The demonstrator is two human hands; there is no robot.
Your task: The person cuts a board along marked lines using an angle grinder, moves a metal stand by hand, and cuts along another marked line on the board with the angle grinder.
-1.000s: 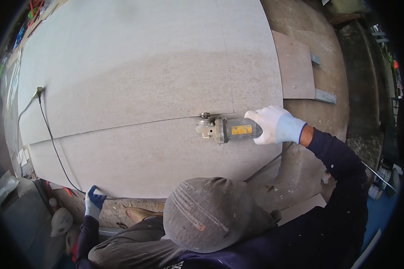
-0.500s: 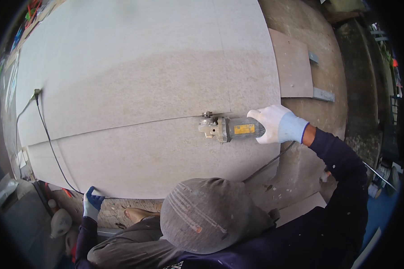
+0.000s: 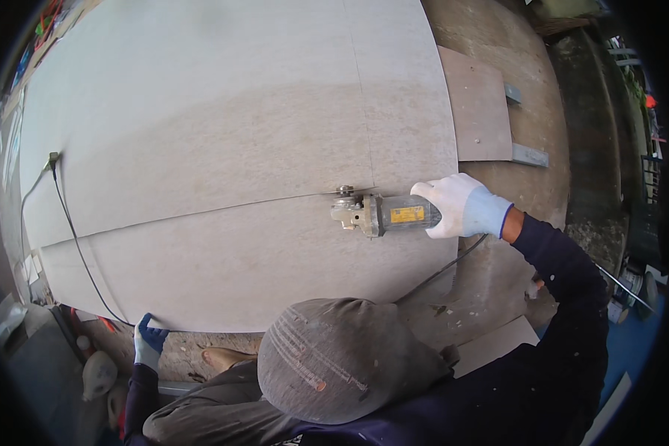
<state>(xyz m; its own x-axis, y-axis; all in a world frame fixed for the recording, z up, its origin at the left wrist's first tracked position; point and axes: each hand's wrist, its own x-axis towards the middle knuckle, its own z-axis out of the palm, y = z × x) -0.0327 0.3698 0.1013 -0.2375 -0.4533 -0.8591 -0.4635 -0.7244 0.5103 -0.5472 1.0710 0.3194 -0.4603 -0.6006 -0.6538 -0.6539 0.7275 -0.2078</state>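
My right hand (image 3: 464, 207), in a white glove, is closed around the body of an angle grinder (image 3: 405, 213). The grinder lies sideways over a large pale board (image 3: 230, 149), its head pointing left and its thin disc edge-on at a long dark cut line (image 3: 201, 212). That line runs from the board's left edge to the disc. Where the disc meets the board is too small to make out. My left hand (image 3: 150, 340), in a white glove with blue-coated fingers, grips the board's near edge at the lower left.
A black cord (image 3: 82, 245) crosses the board's left side from a plug joint (image 3: 53, 160). The grinder's cord (image 3: 442, 269) trails toward the near edge. A grey cap (image 3: 349, 360) hides part of that edge. A smaller board (image 3: 476, 104) lies beyond the right edge, over metal bars (image 3: 529, 154).
The view has shifted slightly, so the board appears a little further left. Against the board, the grinder has moved slightly right along the line. The left hand stays at the near edge.
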